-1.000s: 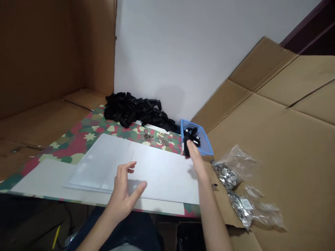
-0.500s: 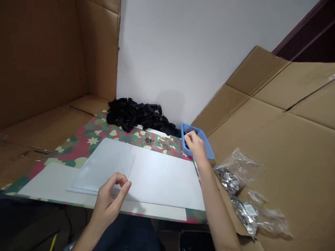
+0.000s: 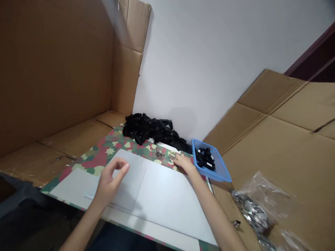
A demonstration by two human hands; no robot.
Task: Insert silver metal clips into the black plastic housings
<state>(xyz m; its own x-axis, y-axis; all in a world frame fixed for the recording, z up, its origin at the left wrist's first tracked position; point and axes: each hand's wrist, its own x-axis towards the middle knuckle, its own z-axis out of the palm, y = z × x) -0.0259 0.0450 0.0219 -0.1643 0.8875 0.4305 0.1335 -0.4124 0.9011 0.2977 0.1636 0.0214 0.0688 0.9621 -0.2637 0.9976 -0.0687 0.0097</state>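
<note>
Your right grip (image 3: 184,164) open, empty beside blue basket (image 3: 222,170), within reach; your left grip (image 3: 112,183) half-curled, empty over white board (image 3: 167,198).

My left hand (image 3: 111,183) is raised, palm turned inward, its fingers loosely curled and the thumb apart, with the wrist bent and my left forearm (image 3: 82,225) angling up from the lower edge of the view. My right hand (image 3: 184,164) reaches farther forward, palm down and fingers stretched out; it looks empty, though it's small from here. My right forearm (image 3: 213,209) runs long and straight behind it.
</note>
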